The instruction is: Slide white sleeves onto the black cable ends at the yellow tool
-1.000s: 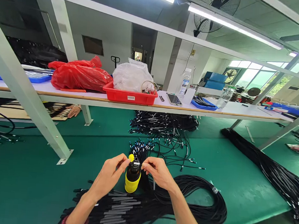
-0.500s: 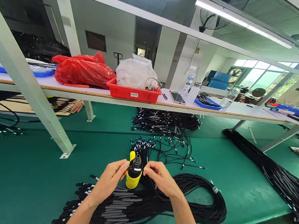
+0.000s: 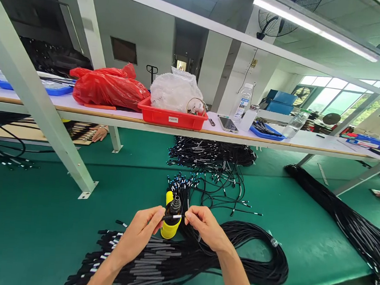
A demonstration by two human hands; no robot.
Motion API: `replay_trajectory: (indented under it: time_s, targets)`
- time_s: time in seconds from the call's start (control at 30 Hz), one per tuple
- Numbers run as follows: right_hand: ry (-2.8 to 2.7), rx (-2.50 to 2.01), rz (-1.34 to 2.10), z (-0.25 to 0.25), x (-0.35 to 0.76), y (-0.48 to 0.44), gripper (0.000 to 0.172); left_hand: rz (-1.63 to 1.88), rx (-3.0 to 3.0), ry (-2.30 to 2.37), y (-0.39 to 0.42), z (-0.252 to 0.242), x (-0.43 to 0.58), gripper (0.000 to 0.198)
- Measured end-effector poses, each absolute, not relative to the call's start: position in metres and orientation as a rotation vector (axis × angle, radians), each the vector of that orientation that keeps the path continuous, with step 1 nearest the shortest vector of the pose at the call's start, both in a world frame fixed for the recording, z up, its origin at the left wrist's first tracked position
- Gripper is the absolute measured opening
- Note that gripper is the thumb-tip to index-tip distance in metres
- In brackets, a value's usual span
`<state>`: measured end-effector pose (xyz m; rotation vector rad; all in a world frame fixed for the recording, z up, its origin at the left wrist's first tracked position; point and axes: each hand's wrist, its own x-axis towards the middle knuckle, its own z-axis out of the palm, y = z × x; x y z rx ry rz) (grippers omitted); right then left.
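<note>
My left hand and my right hand are both pinched on the ends of one thin black cable, held level between them. The cable runs across the front of a yellow and black tool that stands upright on the green mat, its black nozzle pointing up. Under my forearms lies a big bundle of black cables with grey sleeves. A coil of black cable curves off to the right of my right hand.
More black cables with blue-white tips spread behind the tool. A long cable bundle runs along the right. A shelf carries a red tray, red bag, phone and bottles. Another person's hand rests under the shelf.
The cable piece came down from near the nozzle top and now lies level across the tool. Both hands shifted slightly lower and right; the view also moved a little.
</note>
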<state>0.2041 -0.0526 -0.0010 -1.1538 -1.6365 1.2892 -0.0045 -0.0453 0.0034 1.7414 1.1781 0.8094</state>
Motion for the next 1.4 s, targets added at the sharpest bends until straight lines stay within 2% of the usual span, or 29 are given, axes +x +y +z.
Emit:
replay_trajectory:
  time_s: [0.47, 0.77, 0.87, 1.03, 1.2, 1.4]
  targets:
    - [-1.56, -1.087, 1.477, -0.002, 0.202, -0.058, 0.049, 0.825, 1.696, 1.133, -0.048, -0.01, -0.003, 0.049]
    - [-1.173, -1.101, 1.332, -0.023, 0.221, -0.042, 0.043, 0.767, 1.809, 1.193, -0.044, 0.0, -0.028, 0.047]
    - [-0.979, -1.177, 1.206, -0.045, 0.238, -0.022, 0.047, 0.692, 1.848, 1.376, -0.038, -0.024, -0.048, 0.038]
    - [-0.802, -1.395, 1.136, -0.083, 0.257, -0.007, 0.063, 0.379, 1.908, 1.695, -0.04, -0.104, -0.086, 0.008]
    - [-0.796, -1.499, 1.178, -0.099, 0.258, -0.021, 0.065, 0.022, 1.95, 1.853, -0.058, -0.161, -0.108, 0.006]
    - [-0.875, -1.514, 1.167, -0.094, 0.263, -0.032, 0.058, -0.059, 2.144, 1.809, -0.064, -0.16, -0.121, 0.021]
